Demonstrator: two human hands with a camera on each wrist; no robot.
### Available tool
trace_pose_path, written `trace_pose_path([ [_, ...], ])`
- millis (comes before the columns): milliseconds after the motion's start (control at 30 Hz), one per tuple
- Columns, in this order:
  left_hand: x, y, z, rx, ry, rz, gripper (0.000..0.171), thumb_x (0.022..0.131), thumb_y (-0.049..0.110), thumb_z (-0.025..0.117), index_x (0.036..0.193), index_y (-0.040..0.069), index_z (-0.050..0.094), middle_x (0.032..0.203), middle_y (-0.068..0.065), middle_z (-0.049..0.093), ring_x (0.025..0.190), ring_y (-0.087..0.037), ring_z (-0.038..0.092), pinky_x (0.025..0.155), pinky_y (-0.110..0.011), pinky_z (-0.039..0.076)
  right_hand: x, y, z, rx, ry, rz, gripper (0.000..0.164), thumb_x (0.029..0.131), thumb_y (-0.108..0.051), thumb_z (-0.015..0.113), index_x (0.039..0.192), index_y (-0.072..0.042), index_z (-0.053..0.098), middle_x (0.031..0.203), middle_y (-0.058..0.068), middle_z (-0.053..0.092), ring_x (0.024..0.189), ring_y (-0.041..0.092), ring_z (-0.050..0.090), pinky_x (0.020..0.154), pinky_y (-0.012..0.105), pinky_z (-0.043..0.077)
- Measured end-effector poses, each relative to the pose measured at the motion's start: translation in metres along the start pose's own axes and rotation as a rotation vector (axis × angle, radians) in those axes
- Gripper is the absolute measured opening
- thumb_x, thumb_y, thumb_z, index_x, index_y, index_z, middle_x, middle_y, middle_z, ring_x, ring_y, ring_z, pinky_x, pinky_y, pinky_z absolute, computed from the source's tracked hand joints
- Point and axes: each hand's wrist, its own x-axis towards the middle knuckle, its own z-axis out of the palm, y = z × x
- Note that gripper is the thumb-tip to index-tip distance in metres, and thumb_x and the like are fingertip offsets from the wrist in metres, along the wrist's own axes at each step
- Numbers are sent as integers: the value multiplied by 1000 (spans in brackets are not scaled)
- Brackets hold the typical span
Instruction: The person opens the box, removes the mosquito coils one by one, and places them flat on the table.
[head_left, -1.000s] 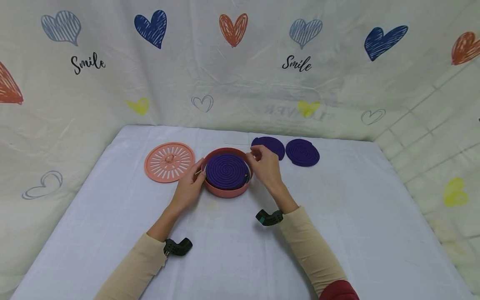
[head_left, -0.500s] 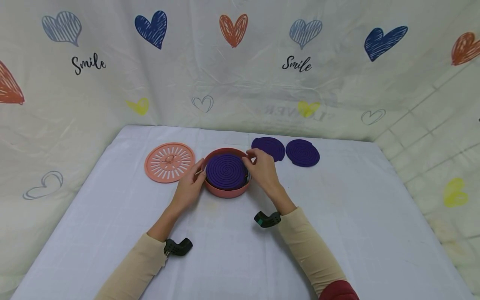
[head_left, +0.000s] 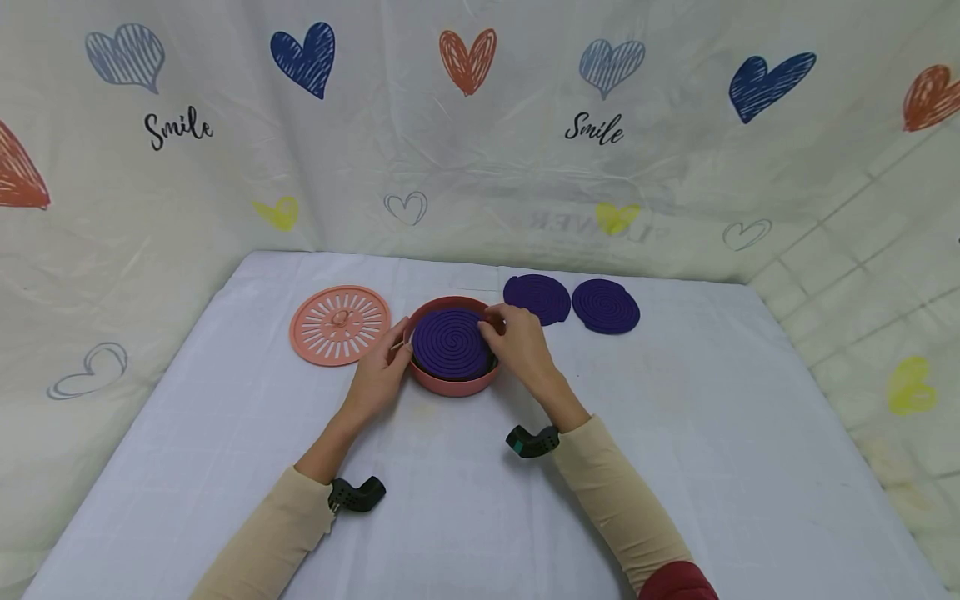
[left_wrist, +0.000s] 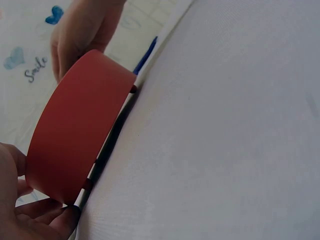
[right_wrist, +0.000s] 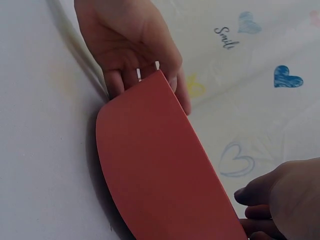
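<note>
A round coral-red mosquito coil holder stands on the table with a dark purple mosquito coil lying inside it. My left hand grips the holder's left side, thumb towards me and fingers round the back. Over the right rim, my right hand pinches the coil's right edge between thumb and curled fingers. The holder's outer wall hides those right fingertips in the left wrist view. White metal clips stick out of the holder beside my left fingers in the right wrist view.
The holder's slotted coral lid lies flat to the left. Two more purple coils lie side by side at the back right. A heart-printed curtain hangs behind the white-covered table.
My right hand has moved a little left and down, from the holder's right rim onto the coil's edge. The left hand and the holder have stayed put.
</note>
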Motion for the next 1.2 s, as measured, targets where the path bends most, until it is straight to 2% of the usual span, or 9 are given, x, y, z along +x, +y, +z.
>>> trace_pose_path([
  [233,0,0,0,3,-3,-1,53,105,25,50,155,12,39,157,-11,45,137,-30,53,113,-44,45,-1,-2,0,-29,-17,-5,29,95,-19,67,117,-1,72,105,14,75,91,28,67,83,42,55],
  [567,0,0,0,23,2,-8,53,104,25,51,155,14,39,156,-8,46,137,-27,53,112,-43,46,-2,-12,-3,-85,-29,-13,26,96,-19,66,113,-1,74,101,13,77,88,25,72,78,40,60],
  [933,0,-1,0,17,3,-13,53,104,27,50,155,14,40,155,-9,48,135,-27,55,112,-42,47,-5,-18,-2,-164,-6,-88,23,96,-19,66,108,-2,76,99,14,77,85,28,73,72,40,61],
  [1200,0,-1,0,20,2,7,53,105,25,50,155,12,39,155,-10,46,136,-28,54,112,-43,46,-7,-20,-1,-203,11,-98,25,96,-21,67,112,-3,75,105,14,77,94,30,70,80,43,60],
])
